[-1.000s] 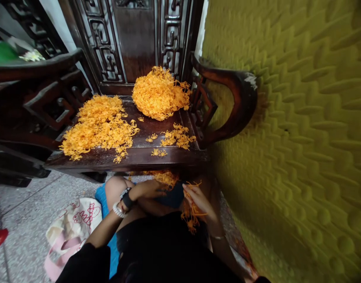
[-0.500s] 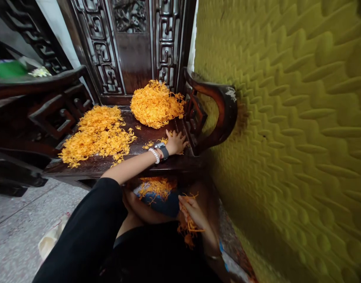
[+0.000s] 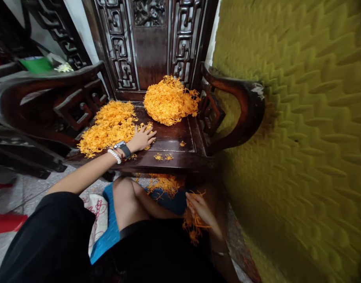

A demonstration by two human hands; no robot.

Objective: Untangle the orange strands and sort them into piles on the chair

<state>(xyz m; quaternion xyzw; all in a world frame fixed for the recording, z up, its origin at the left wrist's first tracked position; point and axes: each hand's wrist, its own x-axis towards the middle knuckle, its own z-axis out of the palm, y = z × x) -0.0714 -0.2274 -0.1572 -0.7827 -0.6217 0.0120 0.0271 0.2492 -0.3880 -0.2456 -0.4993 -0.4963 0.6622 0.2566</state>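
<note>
My left hand (image 3: 142, 138) lies flat with fingers spread on the dark wooden chair seat (image 3: 174, 138), touching the edge of a flat spread of orange thread pieces (image 3: 109, 125) at the seat's left. A taller heap of orange pieces (image 3: 170, 100) sits at the back of the seat. Two loose orange pieces (image 3: 163, 157) lie near the front edge. My right hand (image 3: 201, 210) is down in my lap, fingers closed around a bunch of orange threads (image 3: 194, 226) that hangs below it. More orange pieces (image 3: 164, 183) rest on a blue cloth over my knees.
A curved chair armrest (image 3: 242, 114) stands right of the seat, beside a padded yellow-green wall (image 3: 301, 137). A carved chair back (image 3: 151, 43) rises behind. A white and pink cloth bag (image 3: 96, 214) lies on the tiled floor at the left, near a red object (image 3: 5, 223).
My left hand swept from the right side of the seat to the left pile, carrying the small loose cluster with it. My right hand stayed in my lap holding the threads.
</note>
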